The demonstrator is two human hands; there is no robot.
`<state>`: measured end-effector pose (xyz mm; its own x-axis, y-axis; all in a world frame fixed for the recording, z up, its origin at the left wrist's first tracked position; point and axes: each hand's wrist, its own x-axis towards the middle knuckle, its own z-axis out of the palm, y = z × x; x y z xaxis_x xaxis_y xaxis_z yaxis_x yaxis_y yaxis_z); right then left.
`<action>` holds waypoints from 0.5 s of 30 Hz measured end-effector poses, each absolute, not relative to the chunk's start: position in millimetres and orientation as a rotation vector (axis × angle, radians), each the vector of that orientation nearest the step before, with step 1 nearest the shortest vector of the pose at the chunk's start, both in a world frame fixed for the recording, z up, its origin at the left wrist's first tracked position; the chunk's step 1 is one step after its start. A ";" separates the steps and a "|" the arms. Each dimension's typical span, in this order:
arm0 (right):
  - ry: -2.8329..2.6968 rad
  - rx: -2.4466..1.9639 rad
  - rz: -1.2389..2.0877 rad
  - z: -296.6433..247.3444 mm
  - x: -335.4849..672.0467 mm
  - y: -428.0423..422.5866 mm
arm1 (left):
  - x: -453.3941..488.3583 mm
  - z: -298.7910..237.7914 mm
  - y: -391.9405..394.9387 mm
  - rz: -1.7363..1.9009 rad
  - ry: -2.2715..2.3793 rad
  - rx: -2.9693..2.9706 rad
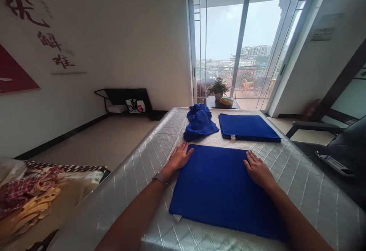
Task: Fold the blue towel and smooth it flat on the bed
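A flat blue cloth cover (220, 186) lies spread in front of me, with a small white tag at its near left corner. My left hand (179, 156) rests at its far left corner, fingers stretched out and thumb on the fabric. At the far right corner lies my right hand (259, 170), open, with its fingers on the edge. Beyond, to the right, sits a neat stack of blue covers (248, 126) with a white label on its front edge. A crumpled heap of blue cloth (200, 123) is left of that stack.
Everything lies on a quilted silvery mattress (151, 155). Behind it a small table (208, 102) holds a potted plant (219, 88) before a glass sliding door. A dark armchair (314, 148) stands at the right. Loose clothes (37, 194) lie at the lower left.
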<state>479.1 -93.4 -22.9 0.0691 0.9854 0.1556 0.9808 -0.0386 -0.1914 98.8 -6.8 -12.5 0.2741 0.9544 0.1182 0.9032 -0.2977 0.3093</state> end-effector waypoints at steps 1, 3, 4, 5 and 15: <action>-1.981 -2.076 0.023 -24.5 480.9 -92.8 | 99.7 -12.4 -6.5 0.464 1.750 2.357; -1.949 -2.014 0.022 -26.7 484.9 -91.4 | 102.5 -9.8 -5.6 0.553 1.798 2.359; -1.927 -1.980 0.033 -27.3 487.1 -90.5 | 103.4 -7.8 -4.9 0.590 1.832 2.361; -1.901 -1.948 0.053 -27.5 489.6 -89.6 | 103.7 -5.7 -4.2 0.615 1.865 2.365; -1.670 -1.931 0.179 -24.0 506.4 -82.0 | 99.2 -0.3 1.7 0.602 1.893 2.334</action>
